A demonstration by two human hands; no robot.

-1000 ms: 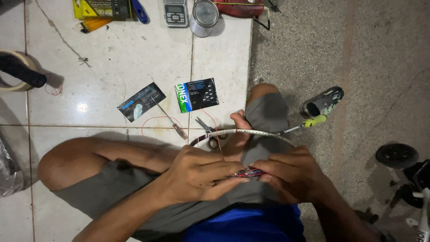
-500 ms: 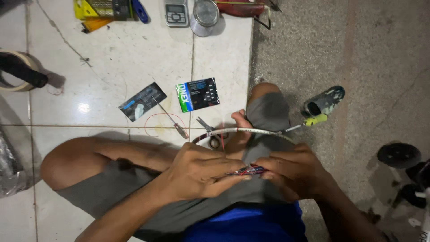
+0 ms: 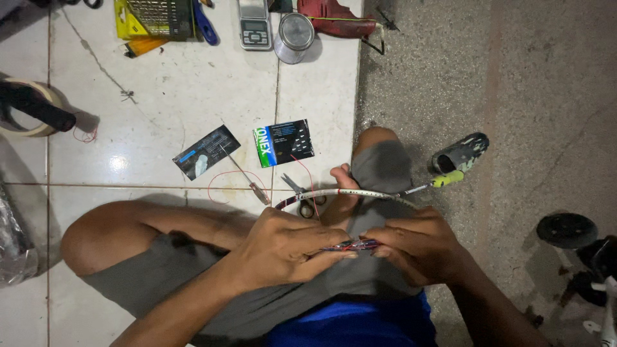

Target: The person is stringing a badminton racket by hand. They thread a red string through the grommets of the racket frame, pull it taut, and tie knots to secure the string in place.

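Observation:
I sit cross-legged with a racket frame [image 3: 360, 192] lying across my lap; its white far rim arcs over my foot. My left hand [image 3: 283, 247] and my right hand [image 3: 418, 247] both pinch the near rim, fingertips meeting at a dark, red-marked stretch of it [image 3: 352, 245]. A thin red string [image 3: 225, 183] loops on the tile beyond my knee. Small scissors [image 3: 302, 193] lie just under the far rim. A tool with a yellow-green handle [image 3: 445, 179] pokes out at the frame's right side.
Two flat string packets [image 3: 205, 152] [image 3: 283, 142] and a thin awl [image 3: 247, 175] lie on the white tiles. Farther off are a pocket scale [image 3: 254, 24], a metal tin [image 3: 294, 37], a yellow case [image 3: 151, 19] and a tape roll [image 3: 26, 109]. A shoe [image 3: 459, 152] rests on the grey concrete at right.
Both hands stay on the near rim with only small finger shifts. Nothing on the floor has moved.

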